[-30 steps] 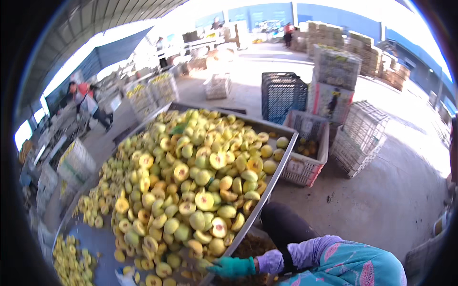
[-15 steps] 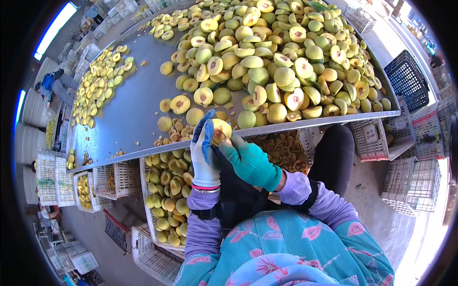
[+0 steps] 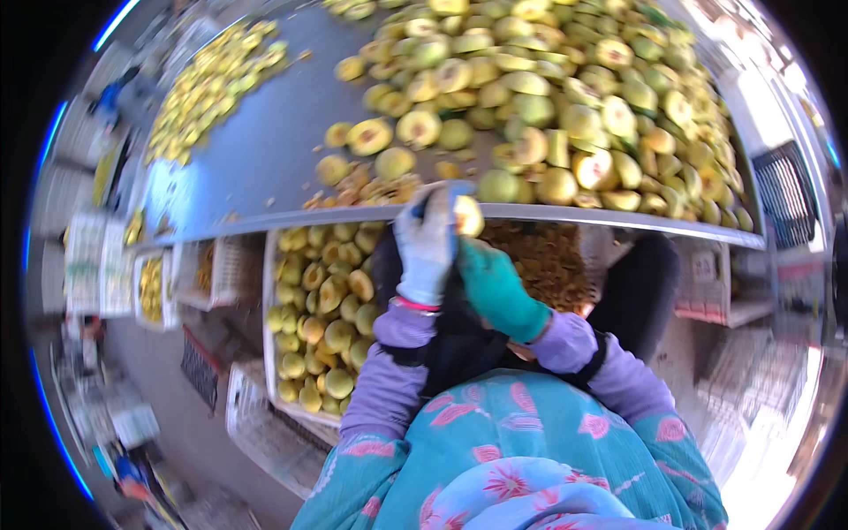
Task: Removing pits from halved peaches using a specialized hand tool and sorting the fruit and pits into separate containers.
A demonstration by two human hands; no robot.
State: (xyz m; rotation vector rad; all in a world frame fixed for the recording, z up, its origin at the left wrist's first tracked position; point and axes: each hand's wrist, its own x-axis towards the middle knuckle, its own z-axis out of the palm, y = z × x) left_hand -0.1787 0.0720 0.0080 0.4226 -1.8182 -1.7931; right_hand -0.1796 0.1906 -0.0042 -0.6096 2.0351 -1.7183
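Observation:
At the near edge of the metal table (image 3: pixel 291 132), my left hand (image 3: pixel 424 238), in a white glove with blue on it, holds a yellow-green stone fruit half (image 3: pixel 468 216). My right hand (image 3: pixel 496 287), in a teal glove, is closed just below the fruit. Its fingertips are blurred, and anything inside them is hidden. Beyond my hands rises a big heap of halved fruit (image 3: pixel 530 84). Small pale scraps (image 3: pixel 382 189) lie by the table edge.
Below the edge at left stands a crate of fruit halves (image 3: pixel 322 309); brown pits and scraps (image 3: pixel 539 265) lie between my knees. More halves (image 3: pixel 216 79) are spread at the table's far left. White crates (image 3: pixel 707 283) and a dark crate (image 3: pixel 786 190) stand at right.
The view has tilted and shifted, so the heap appears higher in the picture. My hands remain together at the fruit half, which now looks turned and more covered by the left glove.

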